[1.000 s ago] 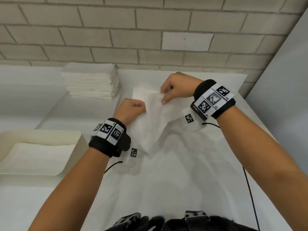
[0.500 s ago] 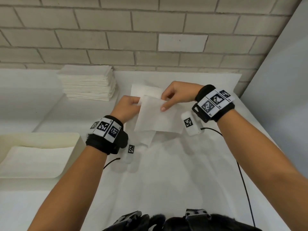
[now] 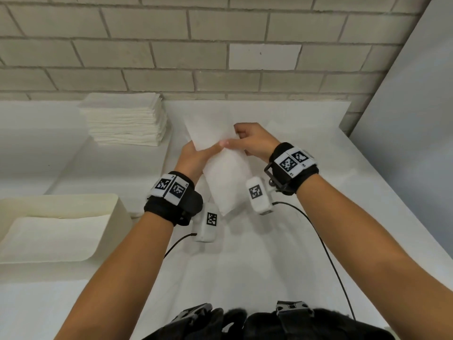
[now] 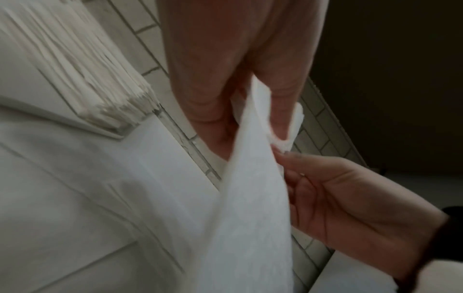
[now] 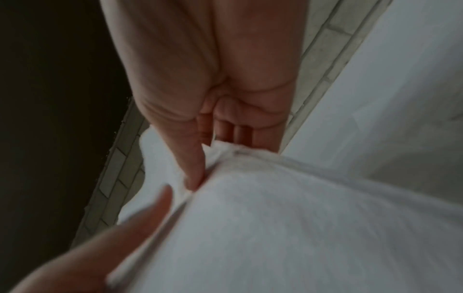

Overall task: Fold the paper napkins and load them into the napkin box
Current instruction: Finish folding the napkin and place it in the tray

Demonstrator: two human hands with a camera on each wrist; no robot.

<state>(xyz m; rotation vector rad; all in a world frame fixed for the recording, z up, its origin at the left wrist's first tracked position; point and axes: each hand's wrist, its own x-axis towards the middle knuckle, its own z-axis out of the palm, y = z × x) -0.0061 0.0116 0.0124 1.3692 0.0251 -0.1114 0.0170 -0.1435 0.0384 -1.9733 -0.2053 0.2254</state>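
Napkin hangs in the air between both hands, above the white tabletop, its lower corner pointing down between the two wrists. The left hand holds it from the left, thumb laid across the front face and the fingers behind the sheet, so its grip grasps the napkin. The right hand holds the upper right edge; in the right wrist view the thumb presses into the paper and the fingers curl behind the edge, so this grip also grasps the napkin. In the left wrist view the sheet runs down between thumb and fingers of the left hand, with the right hand just beside it on the other face, fingertips touching the paper. Both thumb tips lie close together near the napkin's middle in the head view.

A stack of white napkins sits at the back left, against the brick wall. The box, cream-coloured and open on top, stands at the left edge of the tabletop, well apart from the hands; a flat white sheet lies inside it. Each wrist wears a black band with printed markers and a small white camera unit below, with a black cable trailing from the right one.
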